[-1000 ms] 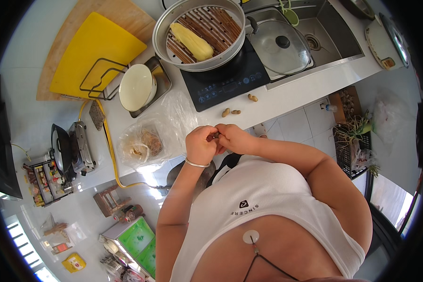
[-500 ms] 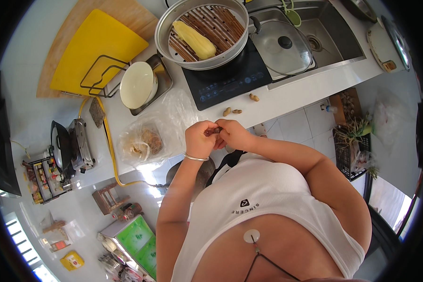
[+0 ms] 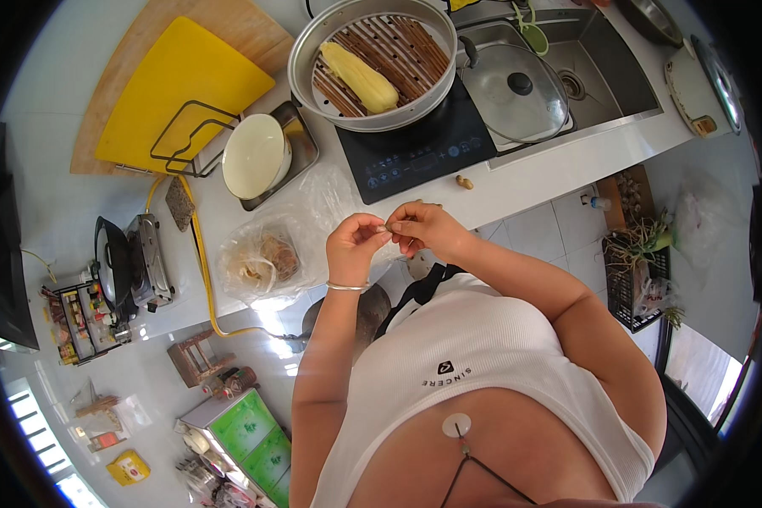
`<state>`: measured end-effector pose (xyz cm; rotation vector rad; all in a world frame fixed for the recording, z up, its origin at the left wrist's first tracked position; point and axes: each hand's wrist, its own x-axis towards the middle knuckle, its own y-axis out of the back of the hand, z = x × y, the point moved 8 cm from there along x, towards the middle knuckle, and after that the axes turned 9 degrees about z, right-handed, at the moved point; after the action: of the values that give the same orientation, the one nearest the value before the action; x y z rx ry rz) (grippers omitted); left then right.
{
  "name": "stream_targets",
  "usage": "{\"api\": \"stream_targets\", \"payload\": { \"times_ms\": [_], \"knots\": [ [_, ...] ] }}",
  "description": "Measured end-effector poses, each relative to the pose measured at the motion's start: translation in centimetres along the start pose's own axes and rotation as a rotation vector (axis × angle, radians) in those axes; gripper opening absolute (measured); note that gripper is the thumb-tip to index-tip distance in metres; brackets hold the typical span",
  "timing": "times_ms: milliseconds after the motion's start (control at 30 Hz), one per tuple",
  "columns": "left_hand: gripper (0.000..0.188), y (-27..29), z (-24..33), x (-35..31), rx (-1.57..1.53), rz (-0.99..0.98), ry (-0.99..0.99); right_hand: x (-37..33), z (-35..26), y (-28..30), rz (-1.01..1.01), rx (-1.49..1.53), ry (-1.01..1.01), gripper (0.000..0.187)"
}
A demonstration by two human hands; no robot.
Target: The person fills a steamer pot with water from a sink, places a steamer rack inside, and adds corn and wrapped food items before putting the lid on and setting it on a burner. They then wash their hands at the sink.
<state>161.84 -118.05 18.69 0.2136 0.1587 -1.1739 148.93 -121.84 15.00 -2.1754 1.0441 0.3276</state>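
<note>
My left hand (image 3: 353, 245) and my right hand (image 3: 427, 230) meet over the counter's front edge, fingertips closed in a pinch. Between them is a tiny pale-brown piece (image 3: 387, 229) that looks like a peanut, mostly covered by the fingers. An unshelled peanut (image 3: 463, 182) lies on the counter beyond my right hand; others close to its knuckles are nearly hidden. Left of my left hand sits a clear plastic bag (image 3: 262, 258) with brownish contents. Farther back, a peeled yellow vegetable (image 3: 360, 78) rests on the slatted rack of a metal steamer (image 3: 372, 124).
The steamer stands on a black induction cooker (image 3: 423, 161). A glass lid (image 3: 516, 106) lies beside the sink (image 3: 605, 63). At the left are a white bowl (image 3: 254, 157) in a metal tray, a yellow cutting board (image 3: 178, 93) and a yellow hose (image 3: 199, 262).
My fingers have shifted around the small piece, and my right hand has turned and opened out somewhat, now covering most of the two nearer peanuts. The view has shifted slightly.
</note>
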Motion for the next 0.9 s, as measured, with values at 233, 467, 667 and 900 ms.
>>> {"api": "stream_targets", "payload": {
  "times_ms": [233,467,667,900],
  "knots": [
    [0.014,0.0,0.5,-0.4,0.008,0.022,0.101,-0.4,-0.8,-0.7,0.008,0.027,0.07,0.024],
    [0.012,-1.1,0.9,-1.0,0.055,-0.052,0.165,-0.5,-0.5,-0.6,0.052,0.016,0.015,0.029],
    [0.01,-1.7,0.2,-0.5,-0.12,-0.1,0.192,-0.4,-0.4,-0.3,0.047,0.204,0.004,0.029],
    [0.009,-2.1,-1.4,-0.4,-0.388,-0.197,0.295,-0.9,0.9,-0.7,0.012,0.475,-0.172,0.03]
  ]
}}
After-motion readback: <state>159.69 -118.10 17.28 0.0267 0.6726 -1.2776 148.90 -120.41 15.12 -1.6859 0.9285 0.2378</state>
